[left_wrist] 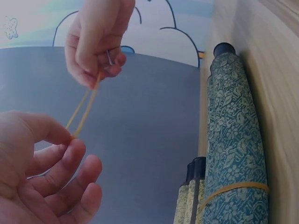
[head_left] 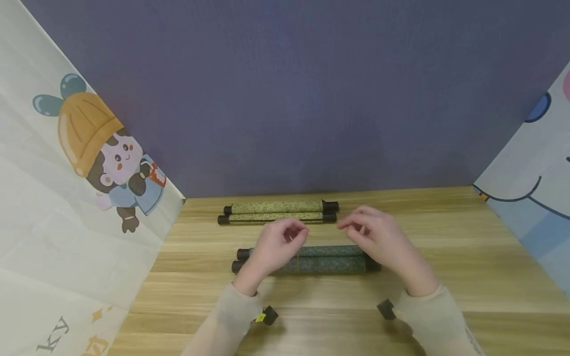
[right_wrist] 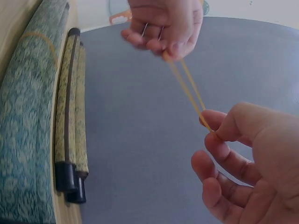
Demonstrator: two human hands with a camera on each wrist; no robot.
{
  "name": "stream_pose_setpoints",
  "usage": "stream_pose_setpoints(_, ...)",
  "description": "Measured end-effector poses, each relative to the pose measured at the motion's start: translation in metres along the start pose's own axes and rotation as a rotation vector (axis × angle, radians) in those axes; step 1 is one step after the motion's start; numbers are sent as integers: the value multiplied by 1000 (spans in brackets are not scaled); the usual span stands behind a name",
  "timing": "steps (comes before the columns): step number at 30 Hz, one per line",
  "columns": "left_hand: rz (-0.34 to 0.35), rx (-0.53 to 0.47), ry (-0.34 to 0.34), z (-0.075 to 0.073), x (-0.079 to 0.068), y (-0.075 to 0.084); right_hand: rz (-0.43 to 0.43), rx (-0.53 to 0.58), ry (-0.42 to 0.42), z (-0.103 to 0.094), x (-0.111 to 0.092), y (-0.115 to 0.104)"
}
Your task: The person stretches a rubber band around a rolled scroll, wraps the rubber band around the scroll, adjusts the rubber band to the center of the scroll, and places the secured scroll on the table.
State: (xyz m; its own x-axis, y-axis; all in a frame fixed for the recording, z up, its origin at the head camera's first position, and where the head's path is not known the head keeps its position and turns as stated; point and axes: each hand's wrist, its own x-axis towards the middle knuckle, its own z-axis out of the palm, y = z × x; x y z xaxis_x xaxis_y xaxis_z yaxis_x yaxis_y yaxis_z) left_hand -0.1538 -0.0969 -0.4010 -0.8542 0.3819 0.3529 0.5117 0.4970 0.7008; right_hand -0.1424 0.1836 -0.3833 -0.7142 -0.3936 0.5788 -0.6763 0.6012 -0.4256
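Observation:
Between my two hands a yellow rubber band [left_wrist: 86, 113] is drawn out into a narrow loop. My left hand [head_left: 279, 243] pinches one end of it between thumb and index finger, and my right hand [head_left: 378, 236] pinches the other end. Both hands are raised over a pair of teal patterned scrolls [head_left: 331, 264] with black end knobs. A second rubber band [left_wrist: 238, 185] runs around the teal scrolls towards their left part. Farther back, two yellow patterned scrolls [head_left: 278, 206] lie side by side, also with black knobs; no band shows on them.
The wooden table [head_left: 445, 257] meets a dark blue-grey panel [head_left: 311, 99] at the back. White cartoon-printed sheets stand at the left [head_left: 58, 198] and right [head_left: 521, 163]. Small black devices hang by both wrists.

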Motion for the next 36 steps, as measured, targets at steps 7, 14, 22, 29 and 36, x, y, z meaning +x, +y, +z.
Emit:
stream_pose_setpoints(7, -32, -27, 5, -3, -1, 5, 50, -156, 0, 1, 0, 1)
stream_pose_setpoints(14, 17, -43, 12, -3, -2, 13, 22, -209, 70, 6, 2, 8)
stream_pose_setpoints(22, 231, 18, 3, 2, -4, 22, 127, -220, 130, 9, 5, 15)
stream_pose_setpoints(29, 382, 67, -33, 9, -2, 24, 255, -178, 51, 10, 5, 13)
stream_pose_setpoints(36, 479, 104, -29, 15, -2, 25, 307, -106, 2, 11, 5, 10)
